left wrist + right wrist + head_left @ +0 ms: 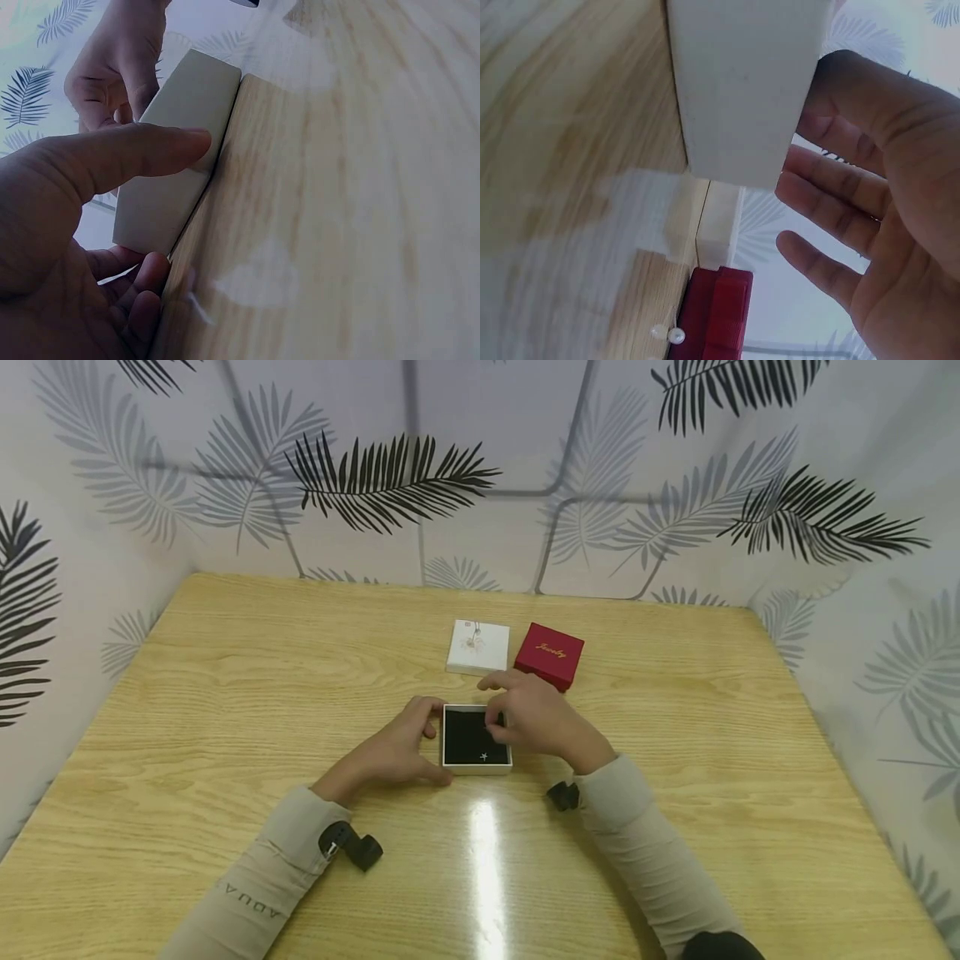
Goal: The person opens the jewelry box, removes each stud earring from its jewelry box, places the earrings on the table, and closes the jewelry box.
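A small white box [477, 769] with a black pad [467, 735] inside stands open on the table. A tiny silver star [483, 757] sits on the pad near the front. My left hand [401, 743] grips the box from the left; its thumb [169, 146] lies along the near wall and its fingers are at the left side. My right hand [532, 714] reaches over the right wall, thumb and index fingertips bent down at the pad. The right wrist view shows its other fingers [825, 195] loosely spread, while the box wall hides the fingertips and anything between them.
Behind the box lie a white box lid [478, 646] with a printed design and a red box [550, 653] with gold lettering. A white pearl [676, 335] shows beside the red box in the right wrist view. A leaf-patterned cloth [465, 543] hangs behind the wooden table [225, 693].
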The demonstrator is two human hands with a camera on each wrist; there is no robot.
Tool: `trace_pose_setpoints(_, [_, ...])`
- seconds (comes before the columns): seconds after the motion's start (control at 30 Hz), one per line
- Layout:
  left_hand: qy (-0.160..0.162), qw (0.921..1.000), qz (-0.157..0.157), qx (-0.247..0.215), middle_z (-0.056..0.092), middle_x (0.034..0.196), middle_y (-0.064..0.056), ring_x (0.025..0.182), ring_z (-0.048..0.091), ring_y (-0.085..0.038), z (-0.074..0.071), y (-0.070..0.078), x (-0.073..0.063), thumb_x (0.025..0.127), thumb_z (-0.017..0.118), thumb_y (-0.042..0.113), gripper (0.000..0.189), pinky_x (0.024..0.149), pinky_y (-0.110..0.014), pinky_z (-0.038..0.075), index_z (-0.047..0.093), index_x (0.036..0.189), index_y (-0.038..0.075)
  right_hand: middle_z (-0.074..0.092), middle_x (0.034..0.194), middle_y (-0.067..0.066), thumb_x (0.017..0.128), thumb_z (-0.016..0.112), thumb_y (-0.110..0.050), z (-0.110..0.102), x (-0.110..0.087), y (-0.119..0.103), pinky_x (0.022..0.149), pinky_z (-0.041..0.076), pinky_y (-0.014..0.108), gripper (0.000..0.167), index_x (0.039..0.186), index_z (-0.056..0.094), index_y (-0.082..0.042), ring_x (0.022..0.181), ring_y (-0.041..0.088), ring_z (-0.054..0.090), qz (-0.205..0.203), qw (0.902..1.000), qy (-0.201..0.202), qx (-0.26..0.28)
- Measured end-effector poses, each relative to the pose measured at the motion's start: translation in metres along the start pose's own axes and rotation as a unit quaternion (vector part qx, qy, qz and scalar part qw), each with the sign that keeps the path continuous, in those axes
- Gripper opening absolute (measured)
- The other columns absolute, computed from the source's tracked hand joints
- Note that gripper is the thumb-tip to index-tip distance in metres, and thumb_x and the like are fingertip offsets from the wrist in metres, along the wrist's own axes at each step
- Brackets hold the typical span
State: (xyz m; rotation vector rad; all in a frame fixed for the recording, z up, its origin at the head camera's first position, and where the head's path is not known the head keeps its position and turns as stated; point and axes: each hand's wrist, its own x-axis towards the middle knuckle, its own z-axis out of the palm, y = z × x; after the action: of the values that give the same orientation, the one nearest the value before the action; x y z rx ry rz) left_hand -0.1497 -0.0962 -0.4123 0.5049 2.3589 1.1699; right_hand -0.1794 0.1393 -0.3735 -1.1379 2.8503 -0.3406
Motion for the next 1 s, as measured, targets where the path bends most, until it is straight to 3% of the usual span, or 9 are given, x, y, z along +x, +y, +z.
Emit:
trace_pose_setpoints(0.3, [0.000, 1.0000, 0.001, -0.003, 0.040, 0.136, -0.010, 0.117, 0.045, -0.026, 0.000, -0.001, 0.001, 0.072, 0.089, 0.023, 0.095, 0.098, -0.039, 0.042, 0.032, 0.146, 0.007, 0.065, 0.128, 0.012, 0.087, 0.072, -0.016, -0.003, -0.003, 0.014, 0.102, 0.051, 0.041, 0.006, 0.084, 0.076, -0.012, 0.120, 0.028, 0.061, -0.004, 0.9976, 0.025, 0.064])
trace_pose_setpoints(0.7, [0.000, 0.9999, -0.004, -0.011, 0.041, 0.136, -0.010, 0.118, 0.046, -0.026, 0.000, 0.000, 0.000, 0.071, 0.089, 0.022, 0.096, 0.099, -0.039, 0.041, 0.031, 0.147, 0.007, 0.062, 0.130, 0.014, 0.089, 0.070, -0.014, -0.003, -0.005, 0.032, 0.108, 0.046, 0.045, 0.005, 0.086, 0.072, -0.011, 0.125, 0.031, 0.056, 0.014, 0.9879, 0.024, 0.153])
trace_pose_setpoints(1.0, [-0.003, 1.0000, -0.002, -0.008, 0.041, 0.135, -0.010, 0.118, 0.046, -0.026, 0.000, 0.000, -0.001, 0.072, 0.089, 0.022, 0.097, 0.099, -0.040, 0.042, 0.031, 0.148, 0.006, 0.064, 0.126, 0.017, 0.089, 0.071, -0.011, 0.005, -0.002, 0.036, 0.107, 0.046, 0.046, 0.006, 0.083, 0.071, -0.009, 0.122, 0.032, 0.058, 0.026, 0.9690, 0.054, 0.240])
